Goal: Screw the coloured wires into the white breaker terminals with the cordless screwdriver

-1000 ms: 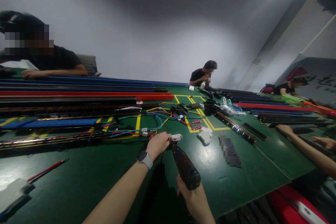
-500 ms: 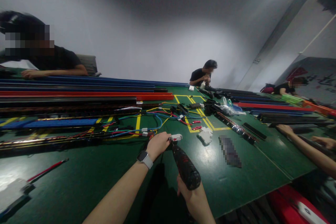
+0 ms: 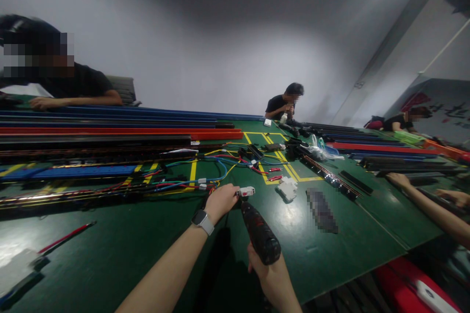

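My left hand (image 3: 222,201), with a watch on its wrist, is closed on a small white circuit breaker (image 3: 246,191). Coloured wires (image 3: 211,187) run up to it from the left. A black cordless screwdriver (image 3: 260,232) is gripped in my right hand (image 3: 267,266), its nose pointing at the near side of the breaker. The tip is too small and dark to tell whether it touches a screw. More white breakers (image 3: 287,189) lie just to the right, near two red-sleeved wire ends (image 3: 275,174).
Long black, blue and red rails (image 3: 213,134) cover the left of the green table (image 3: 352,249). A dark pixelated object (image 3: 322,211) lies at right. Another white block with a red wire (image 3: 22,269) is at lower left. A co-worker's arm (image 3: 426,203) reaches in from the right.
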The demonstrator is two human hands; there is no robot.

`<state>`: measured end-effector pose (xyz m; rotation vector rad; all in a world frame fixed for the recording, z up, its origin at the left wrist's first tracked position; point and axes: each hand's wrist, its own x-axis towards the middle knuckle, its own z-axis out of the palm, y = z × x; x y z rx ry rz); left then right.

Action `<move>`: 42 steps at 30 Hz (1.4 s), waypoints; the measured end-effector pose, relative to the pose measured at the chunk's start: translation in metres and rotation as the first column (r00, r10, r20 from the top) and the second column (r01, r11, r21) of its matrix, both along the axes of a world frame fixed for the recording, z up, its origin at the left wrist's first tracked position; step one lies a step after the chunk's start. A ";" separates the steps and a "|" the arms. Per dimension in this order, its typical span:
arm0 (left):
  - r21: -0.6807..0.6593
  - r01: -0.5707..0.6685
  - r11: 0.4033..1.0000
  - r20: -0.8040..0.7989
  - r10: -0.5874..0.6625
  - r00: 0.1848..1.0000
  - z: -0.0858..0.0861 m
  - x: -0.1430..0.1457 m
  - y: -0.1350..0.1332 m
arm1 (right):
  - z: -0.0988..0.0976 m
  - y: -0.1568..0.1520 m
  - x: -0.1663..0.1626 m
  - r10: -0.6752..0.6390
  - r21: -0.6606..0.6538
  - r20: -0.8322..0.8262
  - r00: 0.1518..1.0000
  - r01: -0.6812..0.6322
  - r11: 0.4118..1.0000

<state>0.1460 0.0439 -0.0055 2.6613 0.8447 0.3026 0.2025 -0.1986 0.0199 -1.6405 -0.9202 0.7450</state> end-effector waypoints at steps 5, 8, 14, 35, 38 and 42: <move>0.001 -0.005 1.000 -0.007 0.005 1.000 0.001 -0.001 -0.001 | 0.003 0.001 -0.001 -0.003 0.002 0.008 1.000 0.003 1.000; 0.010 -0.001 1.000 -0.001 0.001 1.000 0.001 -0.001 -0.001 | 0.006 0.002 -0.001 -0.001 -0.007 0.002 1.000 0.001 1.000; 0.008 -0.002 1.000 -0.002 0.002 1.000 0.000 0.000 -0.001 | 0.009 0.002 -0.002 -0.004 -0.032 -0.006 1.000 0.004 0.999; 0.011 -0.012 1.000 -0.009 0.012 1.000 0.002 0.000 -0.001 | 0.010 0.001 -0.003 -0.010 -0.029 0.004 1.000 0.010 1.000; 0.012 -0.011 1.000 -0.018 0.011 1.000 0.002 0.000 -0.001 | 0.010 0.002 -0.003 -0.013 -0.022 -0.001 1.000 0.013 1.000; 0.016 -0.013 1.000 -0.002 0.013 1.000 0.001 0.000 -0.001 | 0.009 0.002 -0.003 -0.008 -0.022 -0.007 1.000 0.008 1.000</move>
